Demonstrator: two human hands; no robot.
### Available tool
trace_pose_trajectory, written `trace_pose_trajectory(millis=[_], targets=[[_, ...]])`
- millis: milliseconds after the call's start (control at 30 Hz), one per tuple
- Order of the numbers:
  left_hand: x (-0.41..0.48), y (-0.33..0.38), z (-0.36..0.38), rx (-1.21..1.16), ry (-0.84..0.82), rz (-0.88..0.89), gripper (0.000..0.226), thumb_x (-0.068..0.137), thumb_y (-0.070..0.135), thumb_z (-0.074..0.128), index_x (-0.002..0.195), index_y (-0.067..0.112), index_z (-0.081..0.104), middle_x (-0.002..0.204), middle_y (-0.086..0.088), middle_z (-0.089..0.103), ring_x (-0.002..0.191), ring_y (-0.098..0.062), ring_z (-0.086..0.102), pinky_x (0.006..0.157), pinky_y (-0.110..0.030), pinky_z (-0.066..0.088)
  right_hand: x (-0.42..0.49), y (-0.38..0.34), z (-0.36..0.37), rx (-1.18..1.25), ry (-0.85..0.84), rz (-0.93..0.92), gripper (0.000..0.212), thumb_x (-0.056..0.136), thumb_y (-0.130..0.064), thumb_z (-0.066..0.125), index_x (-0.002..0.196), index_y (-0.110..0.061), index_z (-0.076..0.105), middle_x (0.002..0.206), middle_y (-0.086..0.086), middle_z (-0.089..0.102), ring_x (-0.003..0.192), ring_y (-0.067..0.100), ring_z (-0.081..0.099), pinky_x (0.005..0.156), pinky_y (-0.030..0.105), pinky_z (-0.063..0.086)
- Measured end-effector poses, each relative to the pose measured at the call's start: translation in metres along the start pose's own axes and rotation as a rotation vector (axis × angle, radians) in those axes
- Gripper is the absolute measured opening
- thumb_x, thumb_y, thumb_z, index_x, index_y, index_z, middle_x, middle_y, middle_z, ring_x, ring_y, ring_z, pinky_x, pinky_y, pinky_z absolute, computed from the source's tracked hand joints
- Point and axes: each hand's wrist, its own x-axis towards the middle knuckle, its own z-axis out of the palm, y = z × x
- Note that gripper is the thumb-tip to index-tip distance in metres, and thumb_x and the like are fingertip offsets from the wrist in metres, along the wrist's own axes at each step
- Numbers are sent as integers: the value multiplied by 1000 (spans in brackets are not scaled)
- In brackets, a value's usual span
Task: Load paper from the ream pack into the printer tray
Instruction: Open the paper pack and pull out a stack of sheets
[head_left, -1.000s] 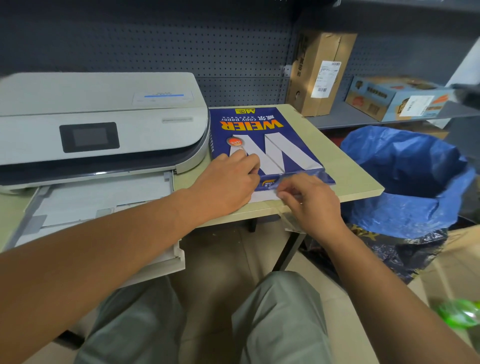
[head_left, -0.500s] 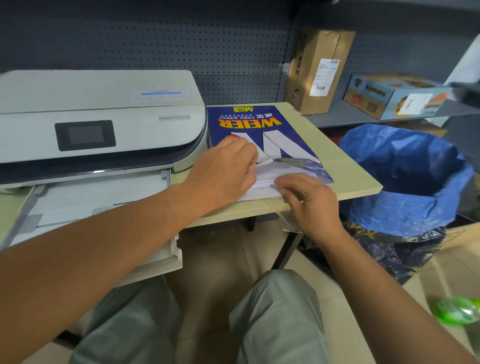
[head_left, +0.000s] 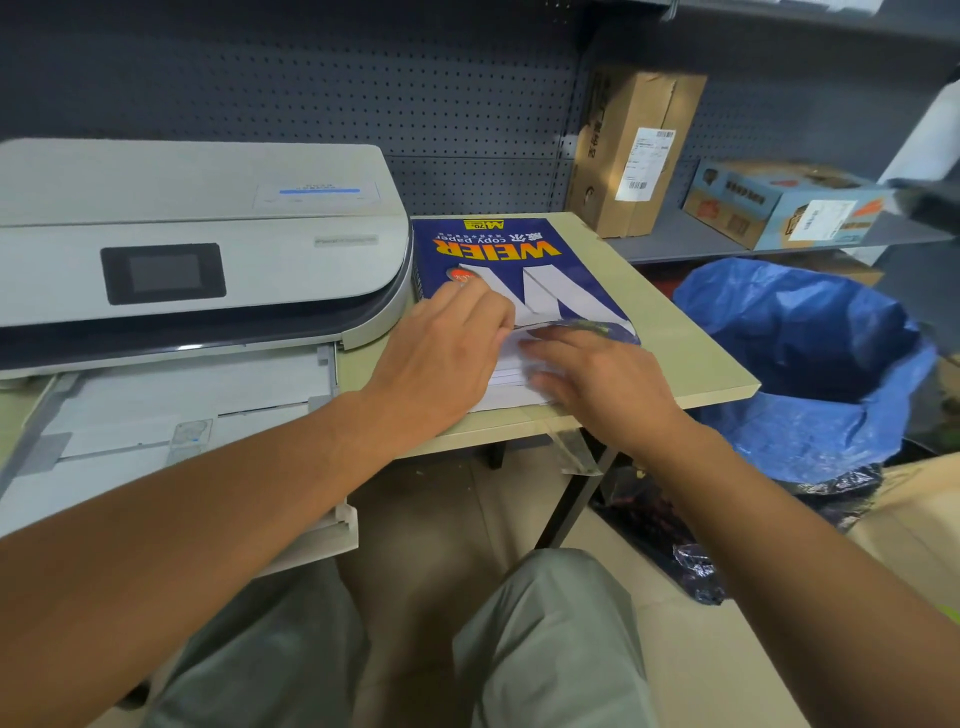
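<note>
The ream pack (head_left: 519, 270) is lying on the surface (head_left: 675, 338) just beside the printer (head_left: 208, 249), its near end torn open. The left hand (head_left: 441, 358) is pressing flat on the wrapper, fingers together, while the right hand (head_left: 597, 384), fingers loosely spread, is resting on the exposed paper (head_left: 511, 379) (no pinch yet). Judging the step as extraction: next, grip a sheaf under the fingertips and carry it to the printer tray (head_left: 156, 415).

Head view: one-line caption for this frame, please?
Both hands, left hand and right hand, work white sheets out of the opened blue ream pack beside the printer tray.
</note>
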Motion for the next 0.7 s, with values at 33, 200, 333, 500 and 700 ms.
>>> trace_pose_trajectory(millis=[33,200,333,500,700], targets=[[0,0,1,-6,4,-2,7,97,14,50,95,12,56,92,-9,59,80,-25,47,63,-31,34,6,-1,-1,1,-11,-9,36,98,-38,55,133,-32,62,139,-7,65,122,22,63,80,38,55],[-2,-2,2,-29,11,-22,9,97,18,49,98,13,56,95,-8,60,85,-23,48,67,-29,33,19,5,2,27,-19,-4,30,96,-29,56,123,-26,71,126,-2,73,116,25,67,92,36,55],[-3,-2,4,-35,14,-14,4,96,14,52,97,14,56,94,-7,59,82,-27,49,65,-41,43,22,10,1,110,-31,7,27,94,-22,59,115,-20,75,121,2,75,114,26,68,100,36,52],[-4,-3,6,-59,11,-23,5,96,15,51,96,14,57,93,-7,59,82,-28,49,67,-45,44,25,12,-3,216,-64,95,25,96,-24,62,117,-24,76,119,0,75,103,21,68,88,21,47],[-4,-2,9,-71,15,-45,6,96,13,51,93,15,56,92,-5,58,81,-28,48,68,-47,43,29,13,-8,214,-90,75,25,96,-21,63,118,-25,75,112,2,76,78,7,51,82,28,56]])
